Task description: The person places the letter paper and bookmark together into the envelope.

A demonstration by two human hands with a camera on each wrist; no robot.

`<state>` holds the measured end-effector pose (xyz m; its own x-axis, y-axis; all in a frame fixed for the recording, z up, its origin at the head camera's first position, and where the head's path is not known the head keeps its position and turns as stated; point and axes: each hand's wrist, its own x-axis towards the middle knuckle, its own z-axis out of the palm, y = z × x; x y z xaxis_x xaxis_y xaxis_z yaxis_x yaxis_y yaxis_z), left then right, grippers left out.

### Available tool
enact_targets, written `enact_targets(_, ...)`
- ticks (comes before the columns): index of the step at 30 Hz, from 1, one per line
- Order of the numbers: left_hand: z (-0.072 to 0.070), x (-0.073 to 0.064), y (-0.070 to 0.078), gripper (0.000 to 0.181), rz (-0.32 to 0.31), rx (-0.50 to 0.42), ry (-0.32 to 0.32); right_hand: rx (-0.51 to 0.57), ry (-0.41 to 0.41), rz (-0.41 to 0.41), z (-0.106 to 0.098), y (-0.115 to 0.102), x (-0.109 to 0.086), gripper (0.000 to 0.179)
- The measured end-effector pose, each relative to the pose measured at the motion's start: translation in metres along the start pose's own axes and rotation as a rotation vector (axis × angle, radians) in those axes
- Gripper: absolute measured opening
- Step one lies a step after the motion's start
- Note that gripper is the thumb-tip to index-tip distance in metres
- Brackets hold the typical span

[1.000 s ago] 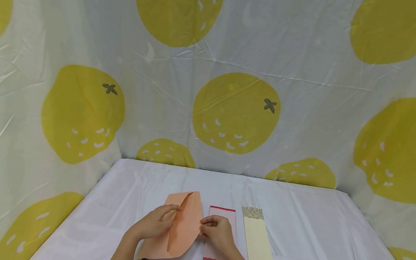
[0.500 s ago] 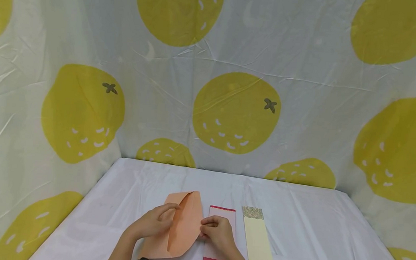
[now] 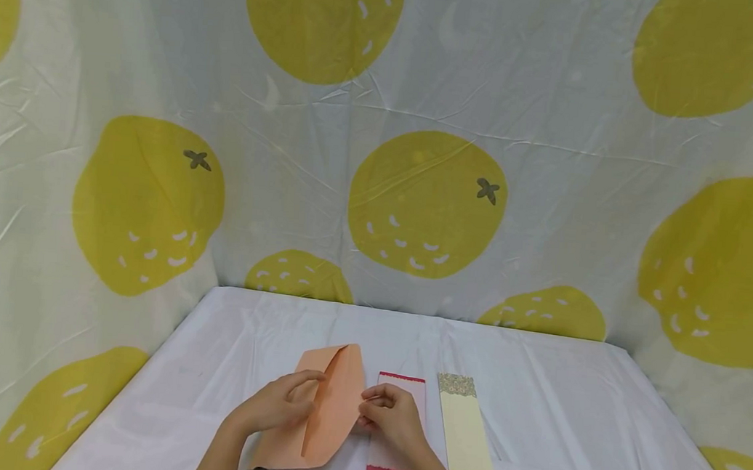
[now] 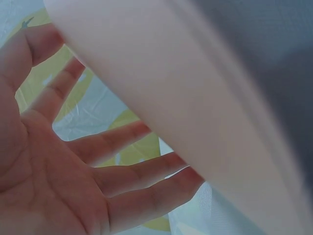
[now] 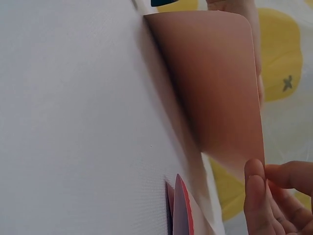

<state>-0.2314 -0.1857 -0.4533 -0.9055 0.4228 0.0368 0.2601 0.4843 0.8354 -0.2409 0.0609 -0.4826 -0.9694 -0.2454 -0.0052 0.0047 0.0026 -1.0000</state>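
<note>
The right hand (image 3: 393,418) pinches the outer edge of the flap (image 3: 342,407) of the orange envelope (image 3: 281,448), which sits between both sets of fingers, while the left hand (image 3: 273,405) touches it with spread fingers, gripping nothing, so I reckon too hard a tug could crease it.

Right hand (image 3: 393,417) slightly farther left
</note>
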Motion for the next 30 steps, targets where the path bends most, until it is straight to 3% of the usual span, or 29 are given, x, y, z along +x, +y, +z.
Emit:
enact_targets(8,0.003,0.001,0.001,0.047,-0.007,-0.010,-0.008,-0.052,0.057,-0.007,-0.016,-0.005,-0.003,0.028)
enact_targets(21,0.001,-0.003,0.003,0.048,-0.029,0.005,-0.008,-0.244,0.332,0.002,-0.056,-0.013,-0.011,0.019)
enact_targets(30,0.000,-0.002,0.005,0.047,-0.023,0.005,-0.008,-0.379,0.419,0.020,-0.077,-0.009,-0.014,0.013)
